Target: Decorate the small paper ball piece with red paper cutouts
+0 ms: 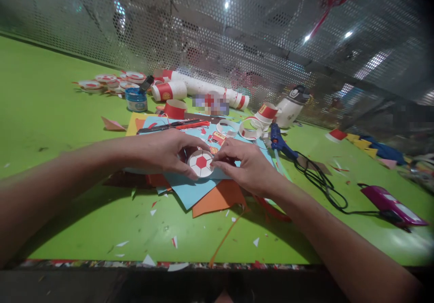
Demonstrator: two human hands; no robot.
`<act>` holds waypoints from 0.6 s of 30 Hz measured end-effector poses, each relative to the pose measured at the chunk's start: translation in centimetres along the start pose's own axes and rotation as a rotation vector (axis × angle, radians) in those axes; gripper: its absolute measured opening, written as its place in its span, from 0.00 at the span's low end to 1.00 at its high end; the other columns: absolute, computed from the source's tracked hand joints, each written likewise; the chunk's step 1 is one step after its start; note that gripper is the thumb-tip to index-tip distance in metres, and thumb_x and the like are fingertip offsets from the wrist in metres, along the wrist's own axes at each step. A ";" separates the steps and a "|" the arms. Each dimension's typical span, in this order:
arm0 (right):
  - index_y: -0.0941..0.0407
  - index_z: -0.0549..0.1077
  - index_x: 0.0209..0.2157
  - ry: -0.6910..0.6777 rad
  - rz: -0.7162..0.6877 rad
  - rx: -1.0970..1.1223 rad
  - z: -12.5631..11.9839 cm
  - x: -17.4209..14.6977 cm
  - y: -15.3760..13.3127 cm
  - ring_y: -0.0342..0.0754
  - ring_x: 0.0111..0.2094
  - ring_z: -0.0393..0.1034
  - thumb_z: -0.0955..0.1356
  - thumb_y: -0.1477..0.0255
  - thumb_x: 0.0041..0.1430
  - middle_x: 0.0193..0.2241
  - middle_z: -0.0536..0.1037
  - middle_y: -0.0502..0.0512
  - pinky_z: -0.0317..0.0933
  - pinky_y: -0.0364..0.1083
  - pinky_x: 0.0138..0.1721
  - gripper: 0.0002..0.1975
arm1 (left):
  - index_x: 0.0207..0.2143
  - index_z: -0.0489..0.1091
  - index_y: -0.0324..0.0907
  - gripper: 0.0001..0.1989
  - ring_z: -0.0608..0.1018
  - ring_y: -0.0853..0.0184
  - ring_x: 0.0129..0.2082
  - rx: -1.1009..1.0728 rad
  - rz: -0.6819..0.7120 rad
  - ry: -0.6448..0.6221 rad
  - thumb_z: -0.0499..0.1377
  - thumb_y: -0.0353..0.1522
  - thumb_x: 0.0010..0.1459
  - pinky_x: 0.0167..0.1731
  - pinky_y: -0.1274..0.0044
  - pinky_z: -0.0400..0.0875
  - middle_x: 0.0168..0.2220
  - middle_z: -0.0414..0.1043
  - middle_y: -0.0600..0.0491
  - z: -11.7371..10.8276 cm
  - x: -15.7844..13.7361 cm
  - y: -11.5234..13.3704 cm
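A small white paper disc (200, 163), like a paper cup's bottom, shows a red hexagon with dark lines running from it to the rim. My left hand (169, 151) grips it from the left, thumb at the near edge and fingers behind. At its right edge my right hand (239, 163) is closed in a pinch; whatever lies between the fingertips is too small to make out. Under both hands are sheets of light blue paper (190, 193) and orange paper (220, 199). Just beyond lie a small red and gold paper piece (219, 137) and white paper rings (250, 129).
A blue glue gun (281, 142) lies to the right, its black cable reaching a magenta device (389, 203). Behind stand a blue jar (136, 99), cut paper cups (169, 91), a long white cup tube (203, 87) and a white bottle (293, 106). Paper scraps (149, 261) litter the front edge.
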State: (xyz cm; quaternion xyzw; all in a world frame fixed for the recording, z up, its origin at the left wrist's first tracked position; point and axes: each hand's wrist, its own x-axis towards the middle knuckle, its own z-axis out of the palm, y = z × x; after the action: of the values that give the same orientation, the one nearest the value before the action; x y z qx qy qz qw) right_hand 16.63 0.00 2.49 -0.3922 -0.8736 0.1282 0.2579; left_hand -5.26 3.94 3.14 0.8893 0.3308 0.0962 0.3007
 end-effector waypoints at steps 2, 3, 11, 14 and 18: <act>0.59 0.76 0.29 0.001 0.010 0.013 0.0 0.1 0.0 0.41 0.27 0.61 0.69 0.80 0.56 0.24 0.67 0.48 0.55 0.43 0.30 0.04 | 0.54 0.69 0.43 0.29 0.74 0.66 0.31 0.010 0.006 -0.005 0.64 0.41 0.49 0.31 0.78 0.66 0.33 0.75 0.54 0.0 0.0 -0.1; 0.59 0.76 0.29 0.003 0.018 0.028 0.1 0.1 0.0 0.41 0.27 0.62 0.69 0.80 0.56 0.24 0.67 0.48 0.55 0.43 0.30 0.04 | 0.54 0.69 0.44 0.29 0.74 0.66 0.31 0.017 0.010 -0.005 0.64 0.41 0.49 0.30 0.78 0.65 0.32 0.74 0.54 0.0 -0.1 -0.1; 0.58 0.76 0.29 0.033 0.105 0.114 0.4 0.0 -0.1 0.41 0.27 0.61 0.69 0.79 0.56 0.25 0.68 0.48 0.56 0.43 0.30 0.04 | 0.50 0.71 0.46 0.24 0.73 0.66 0.30 0.040 0.048 0.012 0.64 0.41 0.50 0.28 0.78 0.63 0.32 0.75 0.54 0.0 -0.1 -0.3; 0.58 0.75 0.29 0.051 0.079 0.105 0.5 -0.1 -0.1 0.42 0.28 0.62 0.69 0.79 0.56 0.25 0.69 0.49 0.56 0.43 0.30 0.04 | 0.51 0.71 0.46 0.25 0.74 0.66 0.31 0.048 0.046 0.025 0.64 0.41 0.50 0.28 0.78 0.63 0.33 0.76 0.54 0.0 -0.1 -0.1; 0.57 0.75 0.28 0.072 0.065 0.078 0.7 -0.2 0.1 0.41 0.28 0.61 0.69 0.78 0.56 0.25 0.69 0.48 0.56 0.43 0.30 0.04 | 0.51 0.71 0.44 0.25 0.74 0.65 0.31 0.067 0.045 0.038 0.64 0.40 0.50 0.28 0.77 0.64 0.33 0.76 0.54 0.0 -0.1 0.0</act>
State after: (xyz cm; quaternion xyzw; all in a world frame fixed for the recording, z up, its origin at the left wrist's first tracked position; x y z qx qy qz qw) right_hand 16.38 -0.09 1.86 -0.4144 -0.8449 0.1562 0.2999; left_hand -5.34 3.87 3.18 0.9042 0.3193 0.1087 0.2621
